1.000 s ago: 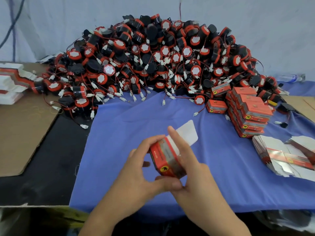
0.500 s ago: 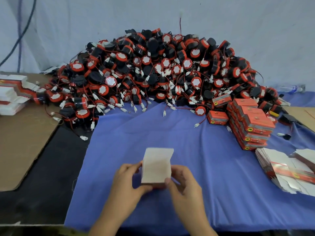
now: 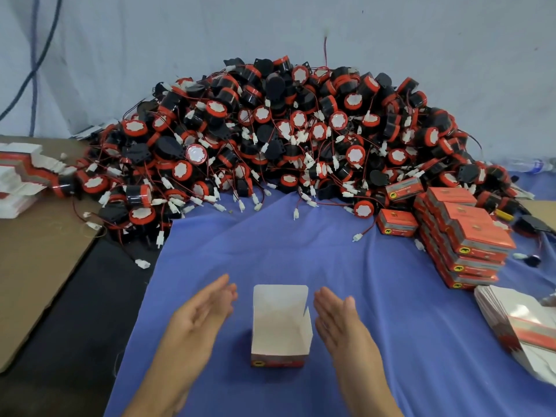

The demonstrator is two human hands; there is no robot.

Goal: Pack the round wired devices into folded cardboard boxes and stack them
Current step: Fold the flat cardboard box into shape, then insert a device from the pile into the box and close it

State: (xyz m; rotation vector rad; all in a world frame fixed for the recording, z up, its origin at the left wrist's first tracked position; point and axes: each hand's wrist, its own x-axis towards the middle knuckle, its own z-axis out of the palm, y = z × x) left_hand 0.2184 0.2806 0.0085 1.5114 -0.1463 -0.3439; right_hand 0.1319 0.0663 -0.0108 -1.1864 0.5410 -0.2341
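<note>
A folded cardboard box (image 3: 280, 329) stands upright on the blue cloth (image 3: 301, 254), its top flap raised and its white inside showing nothing in it. My left hand (image 3: 198, 320) hovers just left of it, fingers straight, not touching. My right hand (image 3: 340, 320) mirrors it on the right, also flat and apart from the box. Behind lies a big heap of round black-and-red wired devices (image 3: 285, 139) with white connectors. Closed orange boxes (image 3: 463, 236) are stacked at the right.
Flat unfolded box blanks (image 3: 523, 326) lie at the right edge, and more blanks (image 3: 21, 176) sit at the far left on brown cardboard (image 3: 33, 266). One closed box (image 3: 396, 222) lies beside the stack. A grey wall backs the heap.
Both hands held and turned the box a second ago. Now it stands on the cloth with its flap up, and both hands have let go and drawn apart.
</note>
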